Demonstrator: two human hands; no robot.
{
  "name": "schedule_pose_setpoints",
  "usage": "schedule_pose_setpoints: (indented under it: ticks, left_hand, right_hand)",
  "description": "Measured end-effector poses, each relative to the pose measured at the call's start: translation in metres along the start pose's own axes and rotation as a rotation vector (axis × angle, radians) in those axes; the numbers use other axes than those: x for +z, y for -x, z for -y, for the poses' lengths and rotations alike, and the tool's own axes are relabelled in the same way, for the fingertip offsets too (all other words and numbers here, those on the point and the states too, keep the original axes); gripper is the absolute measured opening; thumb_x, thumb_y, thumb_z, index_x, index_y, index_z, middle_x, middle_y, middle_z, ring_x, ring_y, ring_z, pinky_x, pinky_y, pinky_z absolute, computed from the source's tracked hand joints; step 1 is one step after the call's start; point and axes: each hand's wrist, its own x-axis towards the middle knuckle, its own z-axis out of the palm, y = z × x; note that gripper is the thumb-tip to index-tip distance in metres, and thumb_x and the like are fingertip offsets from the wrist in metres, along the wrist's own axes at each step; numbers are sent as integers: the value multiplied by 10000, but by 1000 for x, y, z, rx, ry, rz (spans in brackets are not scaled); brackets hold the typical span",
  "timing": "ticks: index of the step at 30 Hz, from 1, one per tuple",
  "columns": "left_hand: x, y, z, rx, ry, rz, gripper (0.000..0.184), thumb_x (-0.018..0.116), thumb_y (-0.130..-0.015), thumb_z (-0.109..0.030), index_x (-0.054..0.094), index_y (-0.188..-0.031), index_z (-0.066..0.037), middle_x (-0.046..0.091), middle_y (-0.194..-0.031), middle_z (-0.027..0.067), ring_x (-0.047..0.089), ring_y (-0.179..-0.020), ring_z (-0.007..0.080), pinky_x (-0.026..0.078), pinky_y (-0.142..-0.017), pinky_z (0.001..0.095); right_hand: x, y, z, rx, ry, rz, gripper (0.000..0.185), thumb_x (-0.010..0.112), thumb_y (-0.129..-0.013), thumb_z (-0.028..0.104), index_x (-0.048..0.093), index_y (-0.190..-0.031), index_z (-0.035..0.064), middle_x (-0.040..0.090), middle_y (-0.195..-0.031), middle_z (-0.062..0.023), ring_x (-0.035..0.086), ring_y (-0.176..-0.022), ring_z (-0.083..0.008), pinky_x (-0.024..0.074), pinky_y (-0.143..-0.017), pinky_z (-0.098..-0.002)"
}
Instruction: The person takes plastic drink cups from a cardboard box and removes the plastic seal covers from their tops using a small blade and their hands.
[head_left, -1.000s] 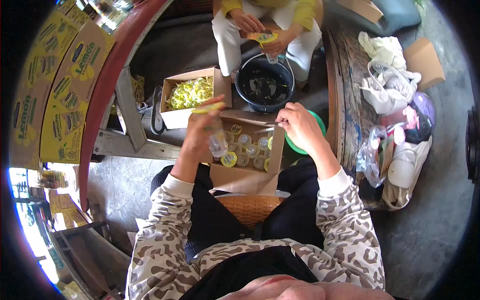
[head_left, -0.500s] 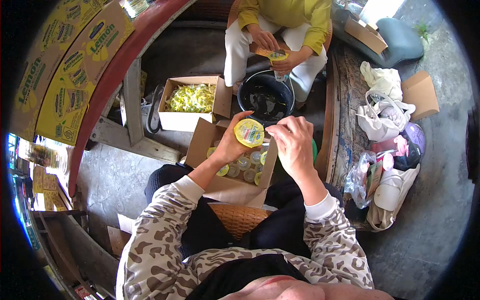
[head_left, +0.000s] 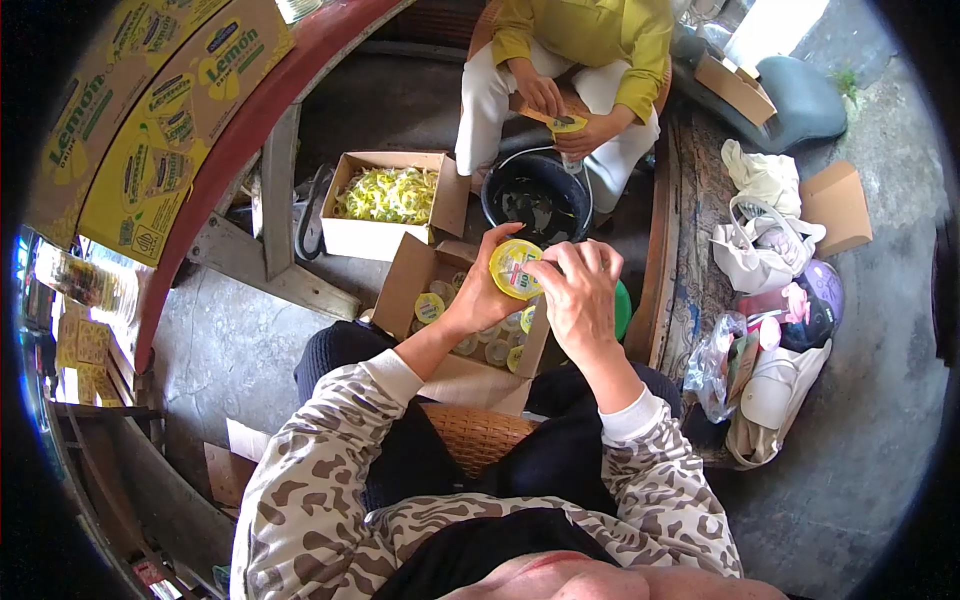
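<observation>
In my left hand is a plastic drink cup, its yellow printed lid reading "Lemon" and facing up at me. The fingers wrap round the cup's side. My right hand is closed in a pinch at the right rim of the lid, its thumb over the print; the exact hold of the fingertips is partly hidden. Below both hands stands an open cardboard box with several cups in it, some with yellow lids and some showing clear, pale tops.
Opposite me a person in a yellow top handles another cup over a black bucket. A box of yellow-white strips stands left of it. Printed lemon cartons line the left; bags lie right.
The right hand's thumb and fingers have come leftward over the lid's right rim. The cup and left hand sit slightly farther right in view. The whole view has shifted a little.
</observation>
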Motion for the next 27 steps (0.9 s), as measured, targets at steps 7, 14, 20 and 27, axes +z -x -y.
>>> schedule_pose_setpoints:
  ticks: [7, 14, 20, 27]
  left_hand:
    - [1, 1, -1, 13, -14, -39, 983, 833, -654, -16, 273, -1461, -68, 565, -1199, 139, 589, -1111, 248, 475, -989, 373]
    - [7, 0, -4, 43, -78, -97, 947, 801, -652, -3, 293, -1449, -68, 594, -1175, 160, 608, -1087, 282, 482, -980, 386]
    - [8, 2, -3, 27, -12, -85, 958, 804, -646, 6, 289, -1452, -64, 571, -1205, 160, 595, -1102, 265, 477, -987, 385]
    - [2, -2, -6, 52, -5, -126, 959, 785, -645, 27, 278, -1455, -58, 558, -1188, 136, 586, -1107, 248, 471, -994, 372]
  right_hand:
    - [1, -1, 5, -39, 63, 13, 182, 683, -763, 114, 710, -934, 170, 595, -960, 29, 559, -972, -212, 352, -967, -458]
    - [-3, -2, 2, -25, 87, 53, 181, 674, -770, 113, 712, -940, 162, 594, -981, 18, 560, -991, -209, 345, -976, -466]
    - [0, -3, 2, -39, 103, 56, 99, 674, -787, 144, 708, -880, 145, 574, -961, -1, 561, -995, -207, 371, -987, -464]
    - [-7, -5, -13, 29, 155, 30, 80, 655, -794, 131, 679, -869, 140, 563, -930, 4, 552, -976, -209, 356, -981, -457]
